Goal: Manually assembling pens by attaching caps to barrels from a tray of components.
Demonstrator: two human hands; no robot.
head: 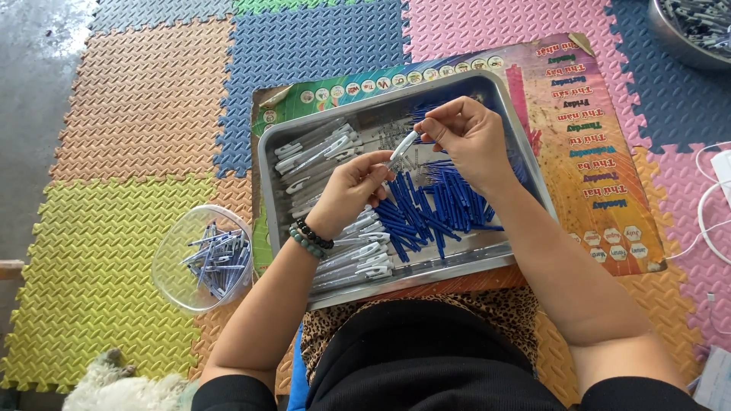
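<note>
Both my hands hover over a metal tray (pixel 268 164) resting on my lap. My left hand (pixel 352 188), with bead bracelets on its wrist, grips the lower end of a clear pen barrel (pixel 403 147). My right hand (pixel 466 135) pinches the barrel's upper end with thumb and fingers. In the tray, a pile of blue pen refills (pixel 430 209) lies at the middle and right. Rows of clear and white pen barrels (pixel 320 152) lie along the tray's left side.
A clear plastic bowl (pixel 202 259) with assembled pens sits on the foam mats at my left. A colourful poster board (pixel 601 152) lies under the tray. A metal basin (pixel 689 30) of parts stands at the top right, white cables (pixel 712 205) at the right edge.
</note>
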